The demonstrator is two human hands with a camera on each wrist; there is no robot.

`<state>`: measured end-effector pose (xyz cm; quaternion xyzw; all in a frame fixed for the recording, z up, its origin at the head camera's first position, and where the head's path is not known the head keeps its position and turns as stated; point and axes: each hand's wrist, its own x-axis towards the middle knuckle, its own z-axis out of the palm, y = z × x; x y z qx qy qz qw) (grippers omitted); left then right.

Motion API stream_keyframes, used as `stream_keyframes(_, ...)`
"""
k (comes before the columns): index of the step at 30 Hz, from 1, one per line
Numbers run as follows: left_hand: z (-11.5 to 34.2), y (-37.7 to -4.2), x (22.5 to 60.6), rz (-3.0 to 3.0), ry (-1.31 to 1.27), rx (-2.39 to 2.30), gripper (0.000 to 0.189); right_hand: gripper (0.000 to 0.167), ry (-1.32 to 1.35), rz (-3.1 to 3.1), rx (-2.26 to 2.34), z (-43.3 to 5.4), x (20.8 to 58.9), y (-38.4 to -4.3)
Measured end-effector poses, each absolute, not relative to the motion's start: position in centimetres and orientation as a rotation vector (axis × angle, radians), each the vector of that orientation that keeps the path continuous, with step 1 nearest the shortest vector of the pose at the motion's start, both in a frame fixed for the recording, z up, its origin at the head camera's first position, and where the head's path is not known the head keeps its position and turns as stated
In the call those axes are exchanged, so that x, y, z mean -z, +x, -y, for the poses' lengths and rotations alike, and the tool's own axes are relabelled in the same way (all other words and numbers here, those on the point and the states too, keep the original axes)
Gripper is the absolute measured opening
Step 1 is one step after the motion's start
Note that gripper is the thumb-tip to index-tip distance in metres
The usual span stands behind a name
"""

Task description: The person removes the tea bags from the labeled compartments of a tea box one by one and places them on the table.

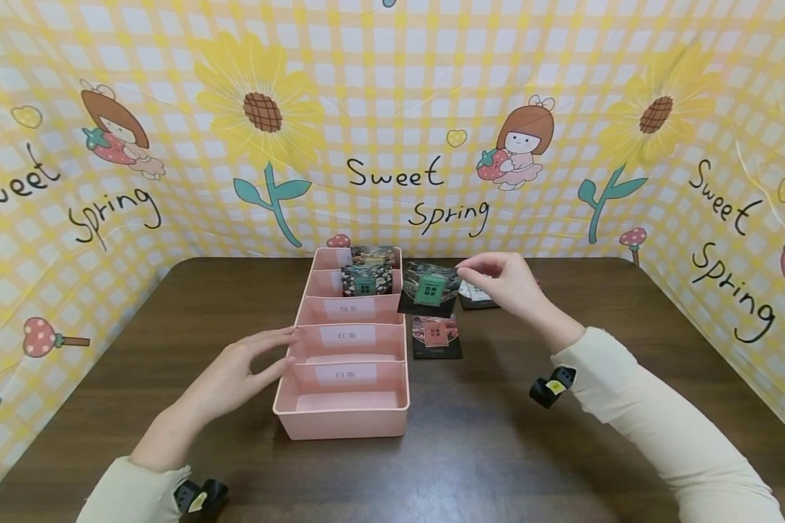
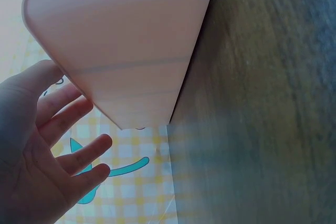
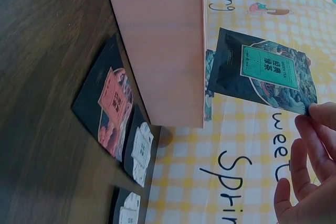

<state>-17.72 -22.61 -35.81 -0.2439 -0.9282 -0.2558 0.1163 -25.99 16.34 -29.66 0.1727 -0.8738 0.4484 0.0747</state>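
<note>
One dark tea sachet point(image 3: 262, 72), green label point(image 3: 269, 66), black lettering point(image 3: 268, 63), patterned print point(image 3: 302, 85)

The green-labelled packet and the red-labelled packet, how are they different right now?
The green-labelled packet is held up in the grip of the right hand, while the red-labelled packet lies on the table. The green-labelled packet has green-grey artwork; the red-labelled packet has reddish-pink artwork. Both are flat, dark packets with a coloured label.
</note>
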Motion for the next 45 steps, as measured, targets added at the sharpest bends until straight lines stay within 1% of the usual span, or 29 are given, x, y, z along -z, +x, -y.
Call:
stream_keyframes(34,22.7,-17.8,35.9,2.731,-0.696,0.766,0.037,0.025,0.447,2.629,-1.249,-21.6,31.9,-25.3)
stream_keyframes(45,22.7,-17.8,36.0,2.747,-0.687,0.78,0.037,0.023,0.489,2.616,-1.223,-23.1,32.8,-25.8)
